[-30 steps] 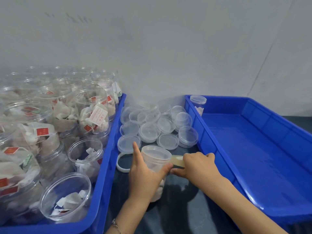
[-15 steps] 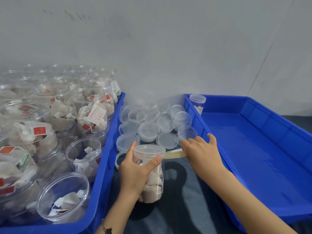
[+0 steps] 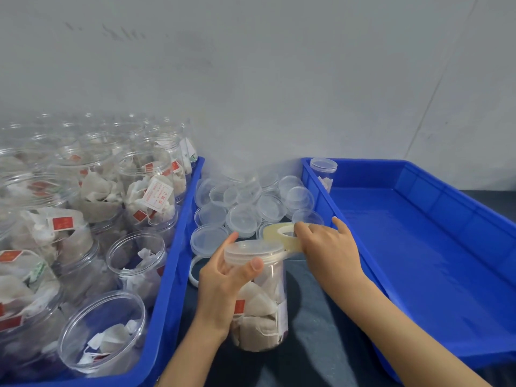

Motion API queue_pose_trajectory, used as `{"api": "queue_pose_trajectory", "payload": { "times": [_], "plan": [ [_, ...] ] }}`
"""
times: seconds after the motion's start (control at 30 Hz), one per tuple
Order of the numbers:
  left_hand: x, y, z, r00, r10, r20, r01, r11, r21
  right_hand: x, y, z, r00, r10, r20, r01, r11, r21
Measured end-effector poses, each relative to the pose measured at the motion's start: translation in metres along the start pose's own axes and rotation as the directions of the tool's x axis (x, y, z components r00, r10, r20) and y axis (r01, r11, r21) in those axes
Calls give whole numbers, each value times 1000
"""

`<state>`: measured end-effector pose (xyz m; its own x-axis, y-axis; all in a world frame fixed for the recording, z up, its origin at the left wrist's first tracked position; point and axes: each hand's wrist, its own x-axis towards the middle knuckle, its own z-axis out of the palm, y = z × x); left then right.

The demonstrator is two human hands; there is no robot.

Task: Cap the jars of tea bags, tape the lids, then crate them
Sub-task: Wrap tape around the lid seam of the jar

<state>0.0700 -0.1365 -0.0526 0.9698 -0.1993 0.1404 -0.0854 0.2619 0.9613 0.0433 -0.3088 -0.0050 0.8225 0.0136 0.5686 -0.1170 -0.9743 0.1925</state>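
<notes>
My left hand grips a clear capped jar of tea bags just under its lid, thumb and forefinger round the neck. The jar stands on the dark cloth between the two crates. My right hand pinches a roll of clear tape right behind the lid, a strip running from the roll to the lid's edge. One capped jar stands in the far left corner of the right blue crate.
The left blue crate is packed with several uncapped jars of tea bags. Several loose clear lids lie piled between the crates near the wall. A white ring lies on the cloth by my left wrist.
The jar now shows more of its body in the frame. My right hand has swung the tape roll up and left behind the lid, so the roll's face now shows.
</notes>
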Motion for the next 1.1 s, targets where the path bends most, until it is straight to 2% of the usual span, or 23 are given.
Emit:
{"api": "queue_pose_trajectory", "payload": {
  "times": [0.13,0.23,0.3,0.4,0.5,0.6,0.73,0.8,0.87,1.0,1.1],
  "plan": [
    [0,4,2,997,28,72,-26,999,-24,-2,-9,9,999,33,-35,-32,998,47],
    [-7,7,10,987,51,154,-60,997,55,-10,-20,15,995,97,17,-99,984,148],
    [-12,6,15,987,33,160,-51,993,105,-15,-26,17,982,179,67,-189,961,204],
    [-16,-1,17,987,3,160,-14,997,72,-18,-30,18,959,253,131,-278,931,236],
    [-11,-8,16,993,-89,81,84,995,61,-22,-29,20,965,236,112,-253,951,178],
    [-6,-14,17,996,-84,19,78,969,233,-27,-27,25,970,216,116,-228,968,102],
    [-2,-28,18,978,117,-173,-25,889,457,-33,-28,31,976,187,108,-197,976,95],
    [0,-31,18,943,190,-272,-44,885,463,-35,-30,35,977,163,136,-176,981,83],
    [-3,-33,17,921,231,-313,-73,893,444,-36,-32,37,977,148,151,-161,984,76],
    [-12,-32,14,972,185,-147,-92,870,485,-34,-37,41,981,137,139,-144,989,43],
    [-14,-31,16,988,134,-72,-74,834,546,-35,-36,38,962,106,251,-127,990,68]
  ]
}}
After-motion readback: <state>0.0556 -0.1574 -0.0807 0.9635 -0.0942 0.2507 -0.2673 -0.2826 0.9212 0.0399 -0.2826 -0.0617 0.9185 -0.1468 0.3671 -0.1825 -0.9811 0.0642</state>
